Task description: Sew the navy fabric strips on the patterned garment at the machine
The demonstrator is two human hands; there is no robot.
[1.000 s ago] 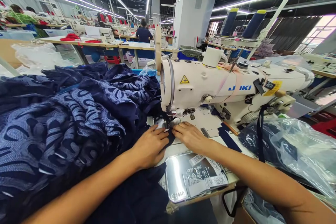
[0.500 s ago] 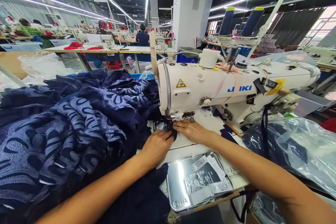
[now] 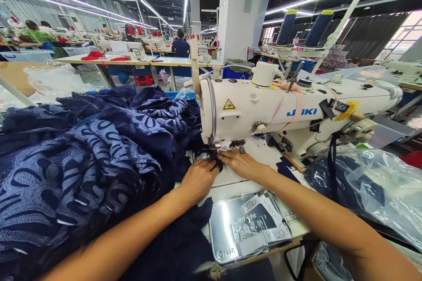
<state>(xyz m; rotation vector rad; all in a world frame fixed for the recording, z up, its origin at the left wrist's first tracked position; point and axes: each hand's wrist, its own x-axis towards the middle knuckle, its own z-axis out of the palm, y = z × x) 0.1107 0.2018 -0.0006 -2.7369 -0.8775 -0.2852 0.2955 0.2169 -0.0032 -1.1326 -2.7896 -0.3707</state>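
At the needle end of a white sewing machine [image 3: 244, 107], both hands hold navy fabric [image 3: 217, 166] on the machine bed. My left hand [image 3: 199, 178] is left of it, fingers close together and curled down onto the cloth. From the right comes my right hand [image 3: 239, 162], its fingertips closed on the cloth's edge beside the presser foot. The machine head and my fingers hide most of the piece and the needle. A large heap of navy cloth with pale blue lace [image 3: 95, 153] lies left of my left hand.
A shiny metal tray [image 3: 227, 215] with printed labels [image 3: 277, 233] lies in front of the machine bed. Clear plastic bags [image 3: 385, 189] are on the right. Two navy thread cones [image 3: 286, 28] stand behind the machine. A person in dark clothing [image 3: 180, 45] sits farther back.
The view has tilted slightly, so the scene sits a little lower. Both hands stay at the presser foot, with the left hand's fingers shifted slightly over the cloth.
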